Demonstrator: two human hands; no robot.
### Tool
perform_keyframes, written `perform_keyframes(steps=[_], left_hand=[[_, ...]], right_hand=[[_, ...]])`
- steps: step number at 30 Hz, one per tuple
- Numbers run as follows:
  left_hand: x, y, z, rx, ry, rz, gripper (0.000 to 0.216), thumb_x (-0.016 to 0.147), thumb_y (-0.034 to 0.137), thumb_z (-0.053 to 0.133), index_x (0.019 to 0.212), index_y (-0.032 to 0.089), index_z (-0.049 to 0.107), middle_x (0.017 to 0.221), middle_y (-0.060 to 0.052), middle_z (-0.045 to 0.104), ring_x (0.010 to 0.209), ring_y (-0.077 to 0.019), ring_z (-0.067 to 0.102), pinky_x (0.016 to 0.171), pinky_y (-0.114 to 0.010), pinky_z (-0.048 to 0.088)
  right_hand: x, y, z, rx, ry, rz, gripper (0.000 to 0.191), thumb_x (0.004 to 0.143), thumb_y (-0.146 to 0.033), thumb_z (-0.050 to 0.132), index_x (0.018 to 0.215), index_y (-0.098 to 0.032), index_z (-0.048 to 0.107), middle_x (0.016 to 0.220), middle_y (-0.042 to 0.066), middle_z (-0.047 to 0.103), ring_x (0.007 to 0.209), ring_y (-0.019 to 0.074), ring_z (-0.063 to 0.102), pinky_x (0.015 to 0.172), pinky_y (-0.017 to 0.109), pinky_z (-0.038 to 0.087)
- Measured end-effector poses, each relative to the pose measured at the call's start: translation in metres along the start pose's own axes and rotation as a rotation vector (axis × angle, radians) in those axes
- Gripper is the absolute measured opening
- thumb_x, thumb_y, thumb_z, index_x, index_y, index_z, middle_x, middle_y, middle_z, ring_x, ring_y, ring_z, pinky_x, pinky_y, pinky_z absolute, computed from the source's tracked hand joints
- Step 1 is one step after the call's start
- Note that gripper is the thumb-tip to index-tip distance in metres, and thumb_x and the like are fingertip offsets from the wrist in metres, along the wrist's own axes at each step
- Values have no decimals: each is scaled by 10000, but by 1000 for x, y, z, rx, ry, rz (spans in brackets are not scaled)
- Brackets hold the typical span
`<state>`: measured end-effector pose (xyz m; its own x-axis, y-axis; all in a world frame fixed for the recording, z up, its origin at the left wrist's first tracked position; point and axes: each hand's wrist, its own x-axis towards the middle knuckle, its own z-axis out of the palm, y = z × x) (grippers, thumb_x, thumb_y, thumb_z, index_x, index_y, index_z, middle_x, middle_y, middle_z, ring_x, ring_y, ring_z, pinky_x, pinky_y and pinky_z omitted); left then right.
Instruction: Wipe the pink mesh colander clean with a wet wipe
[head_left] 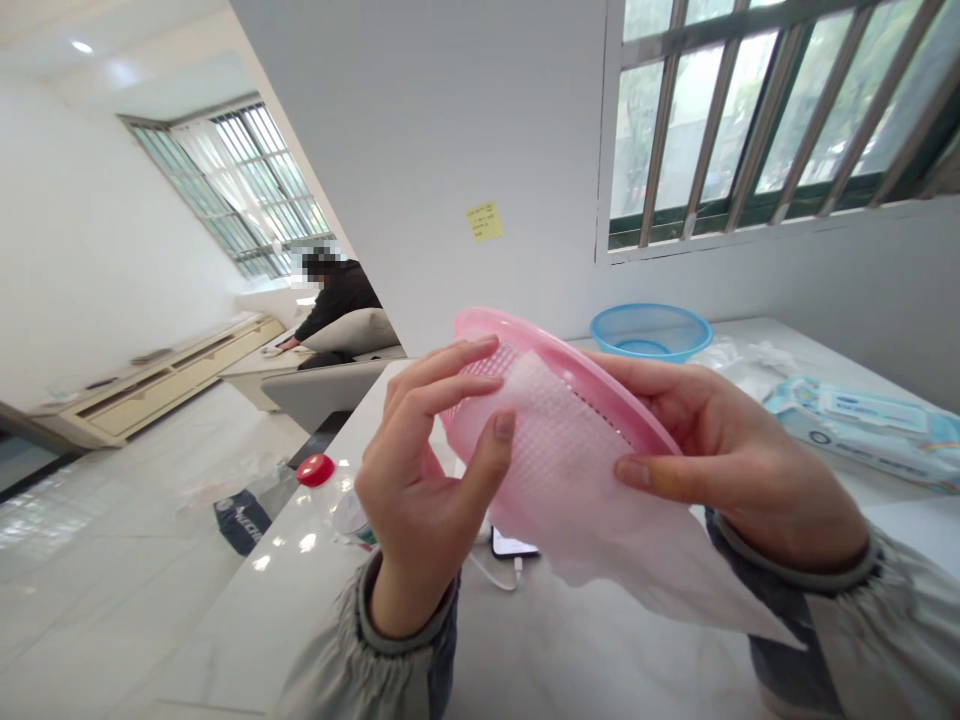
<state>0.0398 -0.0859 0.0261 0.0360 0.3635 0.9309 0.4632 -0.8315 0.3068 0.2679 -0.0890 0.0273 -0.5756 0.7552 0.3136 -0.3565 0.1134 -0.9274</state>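
Pink plastic mesh basket (491, 372), held tilted in the air above a white marble-look counter (300, 620), mesh side toward the head camera; whether this is its inner or outer face cannot be told. A thin white wipe (577, 500) lies across the mesh.

Left to right. Far left, beyond the counter, a seated co-worker (337, 300) leans over a low surface. On the counter's near side sits a red cap (315, 470). Left hand (424, 450): grasping, curled fingers (457, 375) on the exposed mesh, thumb (499, 440) pressing on the wipe. A phone (511, 545) with a white cable (499, 575) lies below the hands. Right hand (720, 430): grasping, thumb (637, 472) on the wipe, fingers reaching over the basket's upper rim.

Right of the hands: a blue plastic bowl (649, 332) and a wet-wipe packet (862, 430) on the counter.

Progress as seen: the wipe covers most of the visible mesh, its lower end hanging loose past the basket. Uncovered: a mesh strip by the left fingers, and the rim.
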Motion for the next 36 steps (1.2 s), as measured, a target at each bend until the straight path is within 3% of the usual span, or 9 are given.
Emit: perform_keyframes(steps=[9, 14, 36], left_hand=[[0, 2, 2, -5, 28, 20, 201, 958, 151, 694, 1141, 227, 729, 1294, -74, 755, 1255, -264, 715, 1116, -549, 594], [0, 2, 3, 44, 39, 51, 186, 969, 173, 685, 1134, 248, 726, 1294, -48, 758, 1239, -248, 721, 1099, -524, 608], [1, 1, 3, 37, 38, 52, 202, 986, 158, 656, 1149, 240, 743, 1277, -48, 771, 1216, -235, 734, 1075, -493, 621]], right_hand=[[0, -5, 3, -60, 3, 9, 804, 907, -275, 797, 1628, -356, 449, 1336, 79, 717, 1015, 130, 727, 823, 177, 628], [-1, -5, 4, -69, 32, 20, 827, 890, -275, 809, 1629, -356, 448, 1396, 80, 688, 1075, 156, 729, 799, 173, 632], [-1, -4, 3, -81, 29, 5, 851, 888, -297, 821, 1640, -360, 427, 1313, 76, 733, 1056, 164, 739, 776, 184, 623]])
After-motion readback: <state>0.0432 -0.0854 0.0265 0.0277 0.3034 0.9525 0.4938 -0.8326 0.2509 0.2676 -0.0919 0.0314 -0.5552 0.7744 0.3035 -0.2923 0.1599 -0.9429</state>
